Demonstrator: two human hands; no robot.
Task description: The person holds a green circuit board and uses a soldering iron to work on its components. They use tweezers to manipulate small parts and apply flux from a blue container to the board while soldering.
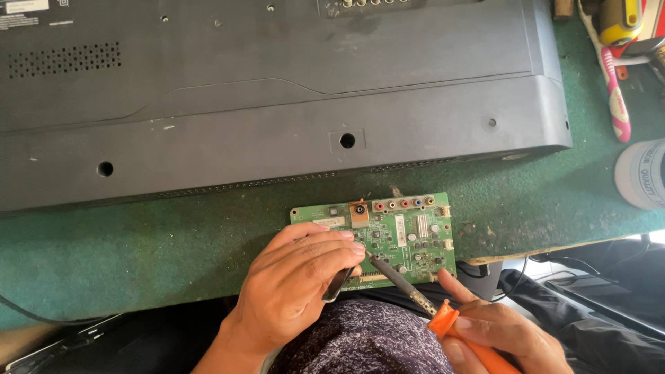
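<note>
Left hand [305, 277], reaching up from the lower frame with fingers curled together, pinches dark tweezers [337, 284] over the green circuit board [388, 235]. Right hand [499, 336] is closed around the orange-handled soldering iron [415, 294], its tip touching the board. The board lies on the green mat [138, 256], near a dark television back [277, 90].

White labels [26, 6] on television back's top-left corner.

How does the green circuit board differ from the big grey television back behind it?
The circuit board is small, green and crowded with parts; the television back is large, dark grey and plain with screw holes. The left hand rests on the board; nothing touches the television. Both lie flat on the green mat.
</note>
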